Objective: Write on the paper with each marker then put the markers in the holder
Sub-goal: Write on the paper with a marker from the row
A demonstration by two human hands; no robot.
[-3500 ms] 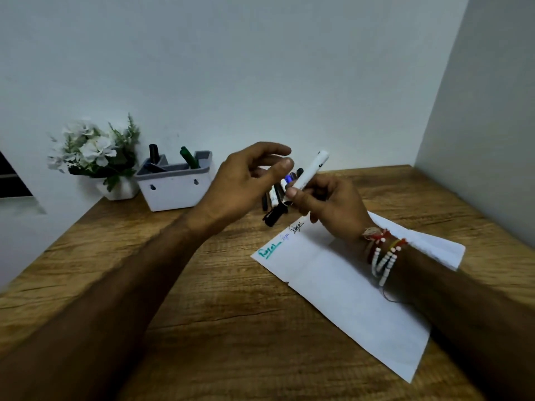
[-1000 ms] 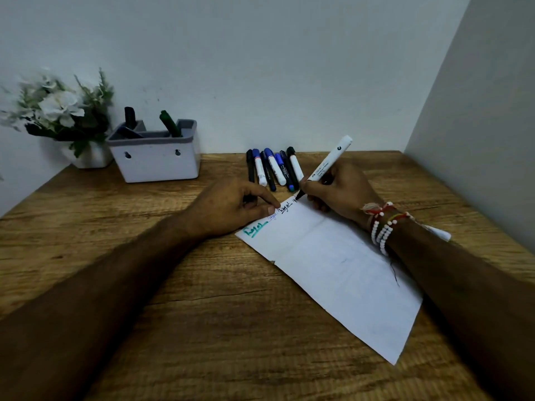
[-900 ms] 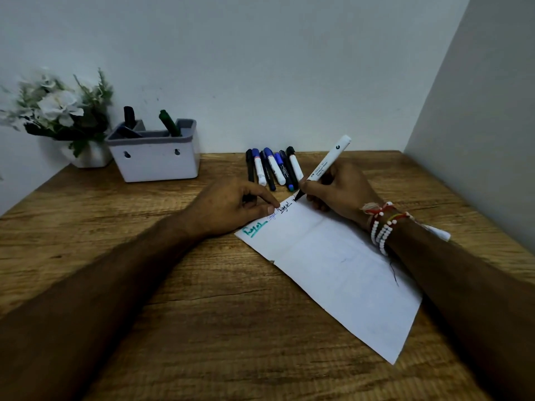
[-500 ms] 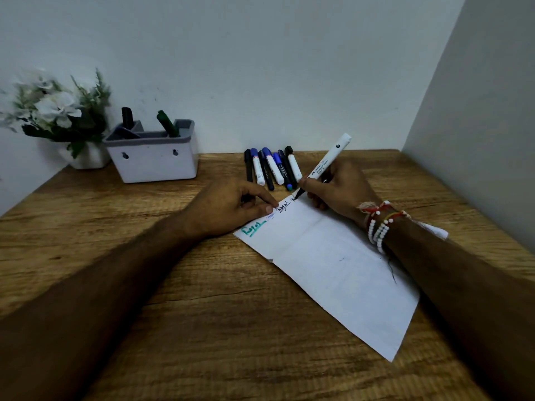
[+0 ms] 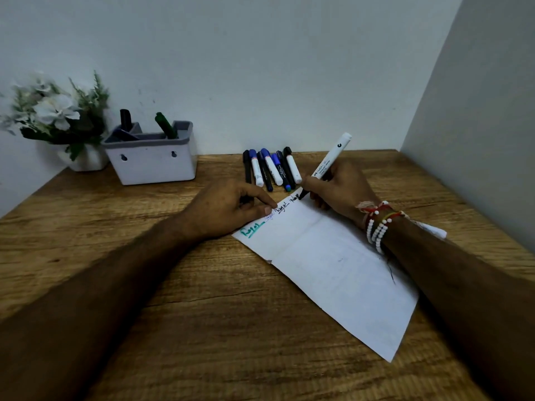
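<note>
Marker in hand [image 5: 330, 159]: white barrel, black tip down on the far edge of the paper [image 5: 333, 256], tail tilted up toward 1 o'clock; mid-word on a fourth scribble.
Right hand [image 5: 338, 189]: at 1 o'clock of the sheet's centre, fingers [image 5: 311, 185] closed around the barrel low near the tip; beaded bracelets [image 5: 376, 227] at the wrist.
Left hand [image 5: 228, 209]: at 10 o'clock of the sheet, fingers curled shut, thumb pinning the paper's far-left edge; probably a cap tucked inside, cannot tell.
Writing so far: teal word [image 5: 252, 230] at the near-left corner, then a faint bluish one, then a black one, running toward 1 o'clock.
Doing it well: keep thumb pressure on the sheet, light strokes, stay short of the edge so ink misses the wood.
Waiting markers [image 5: 272, 169]: a tight row at 12 o'clock, just beyond the sheet, black and blue caps.
Holder [image 5: 153, 163]: white tub at 10 o'clock, well apart, two markers already standing inside.
Bench [image 5: 202, 314]: wood grain, bare near side.
Room: plain pale walls meeting in a corner at 2 o'clock; potted white flowers [image 5: 55, 117] left of the holder.
</note>
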